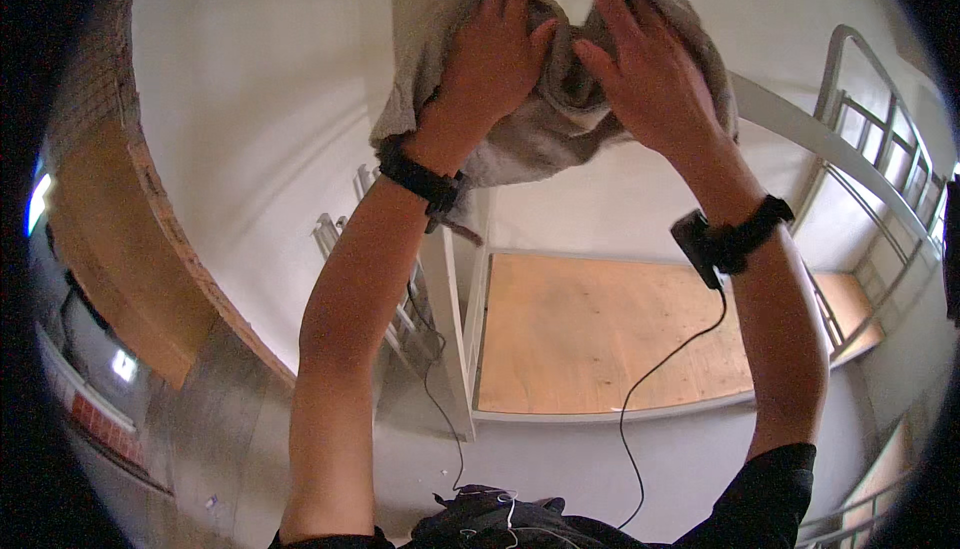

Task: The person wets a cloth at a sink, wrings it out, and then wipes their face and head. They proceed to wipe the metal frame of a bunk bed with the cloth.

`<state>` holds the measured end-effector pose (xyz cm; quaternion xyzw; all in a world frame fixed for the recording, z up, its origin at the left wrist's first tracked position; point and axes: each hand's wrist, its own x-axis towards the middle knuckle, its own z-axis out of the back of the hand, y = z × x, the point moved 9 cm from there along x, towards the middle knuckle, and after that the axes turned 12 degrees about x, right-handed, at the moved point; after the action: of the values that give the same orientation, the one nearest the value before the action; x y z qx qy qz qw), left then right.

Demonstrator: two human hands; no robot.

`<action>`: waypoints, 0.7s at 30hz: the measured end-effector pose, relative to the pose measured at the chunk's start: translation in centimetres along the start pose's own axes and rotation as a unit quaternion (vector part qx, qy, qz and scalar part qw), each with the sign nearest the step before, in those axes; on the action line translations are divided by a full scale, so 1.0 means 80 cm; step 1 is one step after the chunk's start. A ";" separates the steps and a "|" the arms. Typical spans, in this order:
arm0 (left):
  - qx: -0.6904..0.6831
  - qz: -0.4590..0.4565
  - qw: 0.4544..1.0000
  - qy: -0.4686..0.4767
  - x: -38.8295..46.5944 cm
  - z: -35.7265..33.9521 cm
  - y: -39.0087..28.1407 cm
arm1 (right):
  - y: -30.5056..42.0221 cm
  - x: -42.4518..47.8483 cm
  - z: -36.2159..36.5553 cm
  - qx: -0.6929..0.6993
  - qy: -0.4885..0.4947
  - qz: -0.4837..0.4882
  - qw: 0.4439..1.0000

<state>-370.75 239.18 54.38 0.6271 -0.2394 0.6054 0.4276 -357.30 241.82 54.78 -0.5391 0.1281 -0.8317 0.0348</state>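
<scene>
A crumpled grey-brown cloth [536, 148] hangs in folds high in front of me, before a pale wall. My left hand [491, 61] lies on its left part, with the fingertips hooked into the folds near its top. On the right part is my right hand [660, 76], its index finger and thumb spread apart and its other fingers partly sunk in the fabric. A gap shows between the two thumbs. The cloth's lower edge droops below both hands. Whether it also rests on the metal frame behind it is hidden.
Below stands a metal bunk frame with a bare plywood board [600, 331] and a white upright post [446, 309]. A curved upper rail [825, 136] and ladder-like guard [885, 121] are at right. Thin cables [637, 384] hang from black wrist straps [420, 178]. A brown panel edge [161, 204] runs along the left.
</scene>
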 end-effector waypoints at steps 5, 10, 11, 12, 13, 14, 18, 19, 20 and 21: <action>0.030 0.060 0.992 -0.103 0.001 0.028 -0.023 | -0.048 -0.014 -0.023 0.043 -0.028 0.062 0.997; 0.027 0.033 0.989 -0.142 0.014 -0.005 -0.126 | -0.087 -0.069 -0.009 -0.162 -0.001 0.146 0.976; 0.009 0.043 0.993 -0.110 0.023 -0.014 -0.150 | -0.116 -0.085 -0.001 -0.129 -0.011 0.124 0.984; -0.009 0.053 0.995 -0.080 0.032 -0.025 -0.174 | -0.145 -0.100 0.006 -0.098 -0.021 0.101 0.990; -0.037 0.033 0.986 -0.159 0.028 -0.016 -0.204 | -0.160 -0.112 0.009 -0.106 0.021 0.097 0.989; -0.082 0.033 0.976 -0.200 0.040 -0.013 -0.239 | -0.210 -0.129 0.026 -0.203 -0.030 0.121 0.971; -0.196 0.026 0.962 -0.187 0.059 -0.041 -0.325 | -0.258 -0.186 0.092 -0.052 -0.045 -0.014 0.998; -0.201 0.018 0.961 -0.191 0.061 -0.047 -0.344 | -0.263 -0.190 0.096 -0.059 -0.051 -0.017 0.997; -0.212 0.010 0.957 -0.198 0.069 -0.045 -0.355 | -0.268 -0.189 0.104 -0.074 -0.055 -0.020 0.995; -0.232 0.011 0.956 -0.177 0.076 -0.049 -0.359 | -0.273 -0.188 0.111 -0.088 -0.060 -0.023 0.994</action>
<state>-348.48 258.69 52.76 0.6050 -0.4518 0.4174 0.5056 -341.27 264.24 50.33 -0.5919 0.1859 -0.7839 -0.0243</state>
